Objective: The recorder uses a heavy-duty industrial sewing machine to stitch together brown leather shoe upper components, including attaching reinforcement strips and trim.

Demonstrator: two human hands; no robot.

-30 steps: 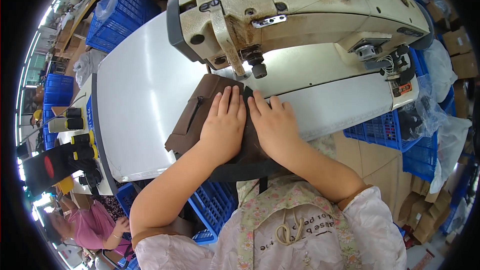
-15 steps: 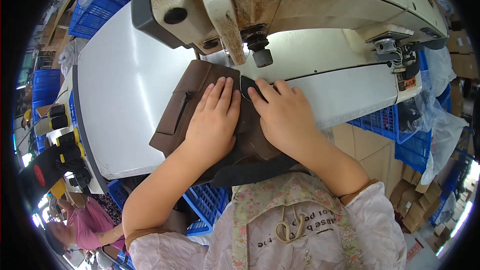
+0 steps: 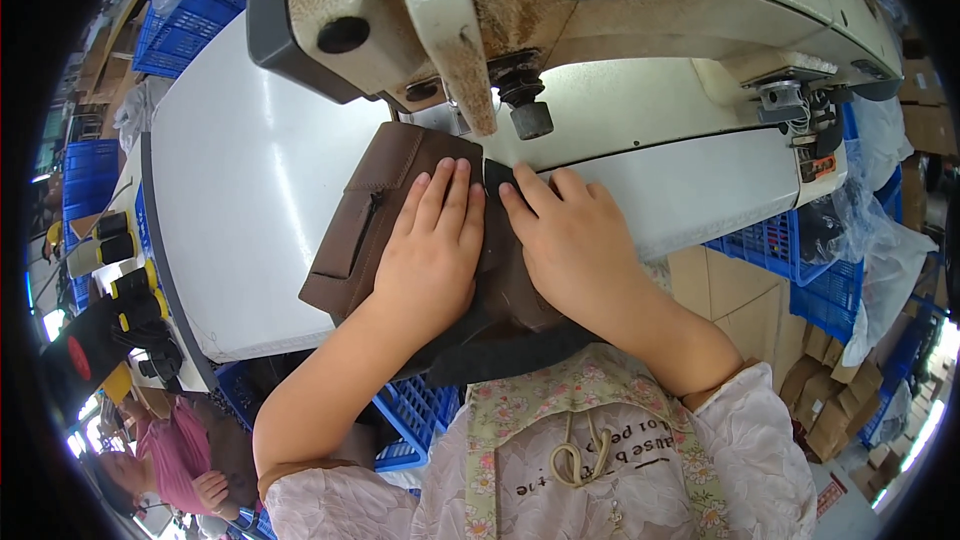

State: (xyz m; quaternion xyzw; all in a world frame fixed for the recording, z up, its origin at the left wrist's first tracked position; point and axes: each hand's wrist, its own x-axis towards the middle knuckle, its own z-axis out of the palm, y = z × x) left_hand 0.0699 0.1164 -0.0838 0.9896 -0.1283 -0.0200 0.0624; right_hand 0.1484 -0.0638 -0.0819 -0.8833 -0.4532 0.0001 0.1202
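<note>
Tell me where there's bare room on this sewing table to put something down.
The widest free patch is the white table left of the brown fabric piece, out to its dark edge. It is crowded under the sewing machine head, where the left hand and right hand press the fabric flat.

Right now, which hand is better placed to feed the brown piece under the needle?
Right, probably. The right hand lies flat with fingertips nearest the presser foot, on the dark strip. The left hand rests on the brown fabric piece, further left, better for steadying.
</note>
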